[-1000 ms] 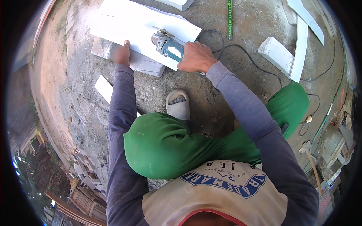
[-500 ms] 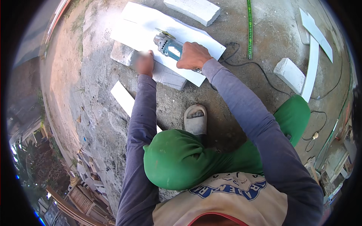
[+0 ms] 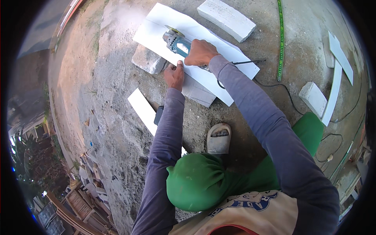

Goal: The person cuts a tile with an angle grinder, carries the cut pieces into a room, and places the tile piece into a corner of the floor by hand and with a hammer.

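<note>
A teal angle grinder [image 3: 178,44] is gripped in my right hand [image 3: 201,53], fingers closed around its body. Its thin disc [image 3: 174,30] stands on edge at the surface of a large white board [image 3: 156,24]. My left hand [image 3: 174,75] holds the near edge of this board, thumb on top and the other fingers curled below. Pale blocks support the board; one block [image 3: 148,58] sticks out beside my left hand, and another slab [image 3: 197,91] shows under the near edge. A dust haze hangs by the board's far left end.
The grinder's black cord [image 3: 290,96] runs rightward over rough ground. Beyond the board lies a white block [image 3: 226,18], with a green measuring tape [image 3: 281,43] farther right. Another block [image 3: 313,98] and white strips [image 3: 333,90] lie right. A white strip [image 3: 143,107] lies near my left forearm.
The grinder has moved leftward along the board, in my right hand. My left hand stays on the near edge. The whole view has shifted, and a dark object now shows beside my left sleeve.
</note>
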`<act>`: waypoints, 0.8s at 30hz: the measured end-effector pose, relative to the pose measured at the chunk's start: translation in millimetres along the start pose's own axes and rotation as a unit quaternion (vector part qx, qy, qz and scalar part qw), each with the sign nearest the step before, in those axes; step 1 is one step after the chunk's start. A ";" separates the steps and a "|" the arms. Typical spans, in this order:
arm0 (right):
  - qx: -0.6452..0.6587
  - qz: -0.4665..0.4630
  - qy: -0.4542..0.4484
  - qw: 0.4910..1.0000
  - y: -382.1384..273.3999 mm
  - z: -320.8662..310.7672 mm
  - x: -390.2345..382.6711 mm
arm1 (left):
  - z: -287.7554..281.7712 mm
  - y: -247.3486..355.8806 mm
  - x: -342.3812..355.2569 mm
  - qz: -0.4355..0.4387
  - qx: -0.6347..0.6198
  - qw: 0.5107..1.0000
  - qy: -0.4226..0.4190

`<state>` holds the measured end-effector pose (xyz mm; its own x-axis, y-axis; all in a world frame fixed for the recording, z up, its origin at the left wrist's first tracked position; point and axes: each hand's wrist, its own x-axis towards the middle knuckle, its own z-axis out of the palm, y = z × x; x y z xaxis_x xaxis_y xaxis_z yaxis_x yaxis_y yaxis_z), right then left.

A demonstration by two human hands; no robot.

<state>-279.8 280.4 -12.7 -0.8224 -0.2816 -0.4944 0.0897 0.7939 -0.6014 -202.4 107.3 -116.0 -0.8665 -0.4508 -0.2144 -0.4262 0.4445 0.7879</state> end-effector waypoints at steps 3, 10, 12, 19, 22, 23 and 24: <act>-0.002 -0.013 0.020 1.000 -10.8 3.3 18.1 | 1.8 -4.9 2.7 -0.015 0.005 1.000 0.004; 0.000 -0.013 -0.004 1.000 -29.0 6.8 53.6 | 3.6 2.6 -1.2 -0.015 -0.026 1.000 0.006; -0.001 -0.016 0.000 1.000 -32.8 9.4 60.6 | 1.8 4.2 -1.3 -0.043 -0.031 0.998 -0.028; 0.028 -0.020 0.009 0.999 -49.1 11.0 76.7 | 1.7 4.7 -2.5 -0.047 -0.049 0.997 -0.022; 0.012 -0.012 0.002 1.000 -56.3 12.1 82.3 | 1.6 3.3 -0.4 -0.046 -0.054 0.997 -0.015; 0.011 -0.010 0.007 1.000 -58.1 12.8 83.3 | 1.9 3.7 -0.5 -0.044 -0.054 0.998 -0.012; 0.008 -0.009 0.006 1.000 -57.1 14.0 83.8 | 2.8 7.2 -2.0 -0.044 -0.055 0.997 -0.010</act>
<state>-345.9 203.9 -28.6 -0.8302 -0.2898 -0.4762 0.0833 0.7801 -0.6200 -204.5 113.5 -111.6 -0.8324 -0.4685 -0.2961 -0.4707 0.3155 0.8240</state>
